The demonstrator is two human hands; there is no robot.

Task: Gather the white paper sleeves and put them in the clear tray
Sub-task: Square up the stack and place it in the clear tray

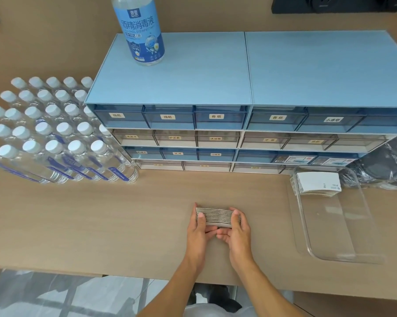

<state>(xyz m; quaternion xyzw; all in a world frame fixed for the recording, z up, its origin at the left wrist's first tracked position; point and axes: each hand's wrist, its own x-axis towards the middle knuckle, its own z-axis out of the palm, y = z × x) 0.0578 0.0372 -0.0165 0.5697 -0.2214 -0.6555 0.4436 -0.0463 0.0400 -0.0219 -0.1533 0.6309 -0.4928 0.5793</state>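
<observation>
- Here, both bare hands clasped on one stack of white paper sleeves (218, 216), held edge-up just above the pale wooden tabletop (124, 213), near the middle front.
- Left hand (199, 229) gripping the stack's left end, thumb laid over the top edges, fingers curled beneath.
- Right hand (237, 232) gripping the right end likewise, thumb on top, fingers folded under and almost meeting the left fingers.
- To the right, well apart from the hands, a clear rectangular plastic tray (343, 255) lying on the tabletop.
- Inside its far end, a second stack of white paper sleeves (317, 183), leaning against the far wall, small print at the lower right corner.
- Behind, a pair of pale blue plastic drawer cabinets (238, 72), side by side, translucent drawers with small labels on the fronts.
- On top of the left cabinet, upright, a clear disinfectant bottle with a blue label (142, 30).
- Left of the cabinets, a tight block of clear water bottles with white caps (53, 131), standing in rows.
- At the far right, past the tray, crumpled dark plastic wrapping (384, 163).
</observation>
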